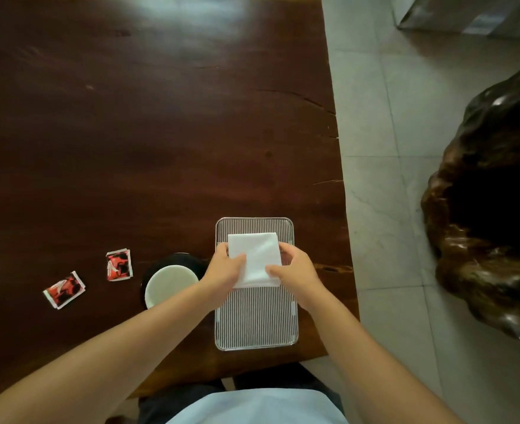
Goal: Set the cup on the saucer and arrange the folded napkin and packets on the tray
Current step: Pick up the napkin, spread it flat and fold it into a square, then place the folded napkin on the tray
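Note:
A white folded napkin lies on the far half of a ribbed metal tray near the table's right edge. My left hand grips the napkin's left side, and my right hand grips its right side, thumbs on top. Left of the tray a pale cup stands on a dark saucer, partly hidden by my left forearm. Two red-and-black packets lie on the table further left, one nearer the cup and one beyond it.
The dark wooden table stretches far and left. Its right edge runs beside a tiled floor. A large dark carved wooden stump stands on the floor to the right.

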Action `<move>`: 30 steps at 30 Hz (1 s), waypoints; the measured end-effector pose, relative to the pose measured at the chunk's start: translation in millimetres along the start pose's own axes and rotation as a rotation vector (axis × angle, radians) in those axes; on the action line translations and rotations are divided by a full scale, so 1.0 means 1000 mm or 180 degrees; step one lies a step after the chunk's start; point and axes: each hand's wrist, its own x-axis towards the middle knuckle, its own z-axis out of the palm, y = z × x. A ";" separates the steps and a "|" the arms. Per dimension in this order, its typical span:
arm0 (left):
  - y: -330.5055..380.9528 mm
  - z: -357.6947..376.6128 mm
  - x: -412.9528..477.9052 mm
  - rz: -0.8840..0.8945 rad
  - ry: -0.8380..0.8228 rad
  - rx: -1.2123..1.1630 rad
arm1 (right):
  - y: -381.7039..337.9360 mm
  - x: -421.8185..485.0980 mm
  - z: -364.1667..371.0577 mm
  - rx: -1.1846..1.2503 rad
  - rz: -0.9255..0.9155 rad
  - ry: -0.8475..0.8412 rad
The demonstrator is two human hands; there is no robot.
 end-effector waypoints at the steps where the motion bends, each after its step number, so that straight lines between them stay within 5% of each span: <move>1: -0.001 -0.001 0.004 0.0051 -0.0039 0.0077 | 0.000 0.004 0.000 -0.0092 -0.0042 0.0072; 13: -0.005 -0.011 0.039 0.1587 0.0381 0.1933 | 0.000 0.040 0.011 -0.1219 -0.0565 0.0704; 30: -0.007 -0.024 0.044 0.1686 0.0333 0.2153 | -0.010 0.042 0.018 -0.1822 -0.0582 0.0764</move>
